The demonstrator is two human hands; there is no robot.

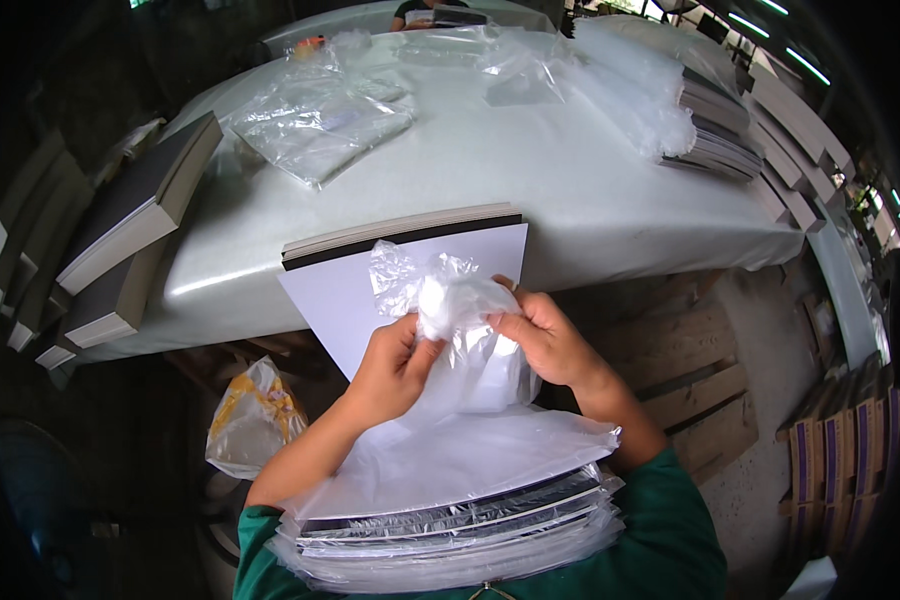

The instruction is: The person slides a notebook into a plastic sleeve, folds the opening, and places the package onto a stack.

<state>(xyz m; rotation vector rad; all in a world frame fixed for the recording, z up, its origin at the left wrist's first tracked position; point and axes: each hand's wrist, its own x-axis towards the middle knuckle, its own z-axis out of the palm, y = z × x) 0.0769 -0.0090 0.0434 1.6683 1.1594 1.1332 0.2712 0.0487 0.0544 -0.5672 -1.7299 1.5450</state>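
Note:
Both of my hands are closed on a crumpled clear plastic bag (455,295). My left hand (395,370) pinches its left side between thumb and fingers, and my right hand (545,335) grips the right side. Behind the bag, a white sheet (320,315) slopes down from a small stack of boards (400,232) at the table's near edge. Close to my body lies a pile of flat items in clear plastic sleeves (460,490), with dark and white edges showing. The lower part of the bag hangs over this pile; where it ends is hard to make out.
A pale-covered table (490,160) spans the front. Dark-topped board stacks (140,200) stand at left, more stacks (715,130) at right under plastic film. Loose plastic bags (330,130) lie farther back. A wooden pallet (695,380) is on the floor; a person (435,12) sits beyond.

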